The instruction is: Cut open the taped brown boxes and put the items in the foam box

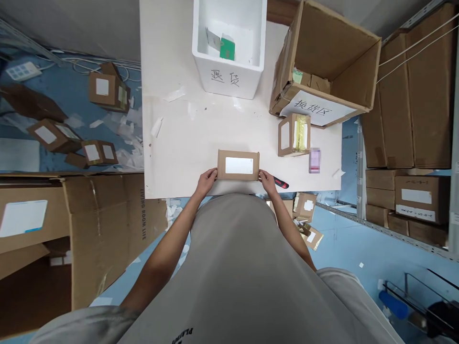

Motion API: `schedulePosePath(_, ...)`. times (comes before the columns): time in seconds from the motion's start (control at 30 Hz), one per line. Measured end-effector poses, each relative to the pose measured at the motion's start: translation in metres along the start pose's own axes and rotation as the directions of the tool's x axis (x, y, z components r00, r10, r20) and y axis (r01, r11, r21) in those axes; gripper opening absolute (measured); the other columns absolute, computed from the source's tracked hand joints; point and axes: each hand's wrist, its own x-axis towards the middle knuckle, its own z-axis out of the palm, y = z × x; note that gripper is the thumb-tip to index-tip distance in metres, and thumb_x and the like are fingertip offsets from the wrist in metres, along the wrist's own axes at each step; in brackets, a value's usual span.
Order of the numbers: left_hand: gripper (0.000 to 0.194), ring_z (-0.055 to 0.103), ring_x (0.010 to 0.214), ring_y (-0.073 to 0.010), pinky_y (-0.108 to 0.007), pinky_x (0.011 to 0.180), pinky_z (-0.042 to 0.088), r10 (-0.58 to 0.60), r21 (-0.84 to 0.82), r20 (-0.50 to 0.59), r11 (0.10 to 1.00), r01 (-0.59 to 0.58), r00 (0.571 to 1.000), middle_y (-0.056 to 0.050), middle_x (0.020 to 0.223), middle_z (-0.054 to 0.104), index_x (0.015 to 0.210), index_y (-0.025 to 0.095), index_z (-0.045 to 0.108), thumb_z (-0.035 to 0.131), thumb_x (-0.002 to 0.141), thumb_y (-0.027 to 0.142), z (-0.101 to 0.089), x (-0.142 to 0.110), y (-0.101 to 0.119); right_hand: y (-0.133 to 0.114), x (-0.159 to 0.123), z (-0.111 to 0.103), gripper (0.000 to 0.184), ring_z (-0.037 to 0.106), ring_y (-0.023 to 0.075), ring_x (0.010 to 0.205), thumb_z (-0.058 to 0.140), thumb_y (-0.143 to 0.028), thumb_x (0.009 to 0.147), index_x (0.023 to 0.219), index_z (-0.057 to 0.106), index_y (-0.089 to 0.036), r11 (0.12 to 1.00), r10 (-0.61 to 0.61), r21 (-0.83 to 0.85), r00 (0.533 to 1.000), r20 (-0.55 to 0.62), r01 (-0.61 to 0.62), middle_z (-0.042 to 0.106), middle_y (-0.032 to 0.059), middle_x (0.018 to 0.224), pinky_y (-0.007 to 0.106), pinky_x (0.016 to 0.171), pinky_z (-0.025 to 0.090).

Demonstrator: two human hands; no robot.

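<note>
A small flat cardboard box (221,166) with a white label on its top sits near the front edge of the white table (179,143). My left hand (207,181) grips its left end with closed fingers. At the opposite end, my right hand (267,182) pinches the right side. Just right of that hand lies a black and red utility knife (281,183), partly hidden by the hand. Farther right are a taped cardboard carton (285,137) and a pink phone-like item with a blurred surface (314,160).
A white foam bin (229,79) holding a green packet stands at the back. Beside it is a large open carton (344,62) with a handwritten sign. Several boxes lie on the floor at left, and a big open carton (103,229) stands there. Shelving (359,177) with boxes rises at right.
</note>
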Motion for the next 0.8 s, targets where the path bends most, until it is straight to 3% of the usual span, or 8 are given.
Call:
schedulePosePath(0.1, 0.053, 0.079, 0.129, -0.0317, -0.047, 0.118, 0.064, -0.033, 0.011, -0.017, 0.999, 0.033, 0.999, -0.018, 0.142, 0.084, 0.139, 0.01, 0.084, 0.07, 0.093, 0.034, -0.002, -0.005, -0.013, 0.007, -0.009, -0.004, 0.047, 0.081, 0.0296, 0.112, 0.06, -0.045, 0.098, 0.127, 0.085, -0.017, 0.998, 0.058, -0.033, 0.998, 0.034, -0.056, 0.087, 0.0158, 0.132, 0.05, 0.102, 0.069)
schedulePosePath(0.27, 0.058, 0.082, 0.124, -0.0366, -0.052, 0.124, 0.06, -0.037, 0.032, -0.027, 0.999, 0.038, 0.999, -0.015, 0.121, 0.09, 0.134, 0.011, 0.087, 0.079, 0.078, 0.026, 0.0, -0.009, -0.023, 0.005, -0.017, -0.004, 0.043, 0.081, 0.0293, 0.111, 0.07, -0.037, 0.088, 0.123, 0.089, -0.022, 0.996, 0.061, -0.078, 0.994, 0.091, -0.054, 0.091, 0.0066, 0.116, 0.049, 0.114, 0.065)
schedulePosePath(0.4, 0.056, 0.08, 0.133, -0.039, -0.053, 0.124, 0.061, -0.006, 0.015, -0.051, 1.0, 0.007, 0.999, -0.013, 0.129, 0.089, 0.127, 0.017, 0.088, 0.084, 0.071, 0.023, 0.004, -0.009, -0.021, -0.004, -0.018, -0.007, 0.045, 0.083, 0.0316, 0.115, 0.071, -0.037, 0.085, 0.122, 0.09, -0.02, 0.997, 0.035, -0.071, 0.991, 0.133, -0.026, 0.091, 0.0063, 0.117, 0.05, 0.117, 0.063)
schedulePosePath(0.53, 0.048, 0.08, 0.133, -0.0381, -0.054, 0.125, 0.061, 0.118, -0.021, -0.09, 0.992, -0.121, 0.989, -0.014, 0.133, 0.087, 0.12, 0.018, 0.09, 0.092, 0.074, 0.031, 0.003, -0.009, -0.012, -0.018, -0.015, -0.017, 0.043, 0.083, 0.0338, 0.123, 0.078, -0.044, 0.087, 0.121, 0.09, -0.021, 0.998, -0.038, -0.043, 0.991, 0.128, 0.044, 0.091, 0.0085, 0.127, 0.049, 0.118, 0.062)
schedulePosePath(0.67, 0.052, 0.081, 0.128, -0.034, -0.051, 0.123, 0.063, 0.268, 0.001, -0.127, 0.963, -0.27, 0.955, -0.013, 0.133, 0.084, 0.127, 0.018, 0.089, 0.091, 0.083, 0.045, 0.0, -0.006, 0.0, -0.035, -0.005, -0.028, 0.044, 0.083, 0.033, 0.119, 0.081, -0.053, 0.094, 0.121, 0.092, -0.02, 0.989, -0.128, -0.07, 0.992, 0.02, 0.129, 0.089, 0.0119, 0.125, 0.046, 0.115, 0.064)
schedulePosePath(0.8, 0.056, 0.083, 0.116, -0.0323, -0.05, 0.117, 0.066, 0.234, 0.024, -0.134, 0.972, -0.233, 0.963, -0.014, 0.124, 0.086, 0.128, 0.016, 0.089, 0.094, 0.083, 0.048, 0.005, -0.001, 0.006, -0.042, 0.006, -0.031, 0.037, 0.083, 0.0319, 0.114, 0.08, -0.053, 0.1, 0.116, 0.093, -0.022, 0.979, -0.109, -0.173, 0.994, -0.004, 0.106, 0.089, 0.0115, 0.119, 0.047, 0.114, 0.065)
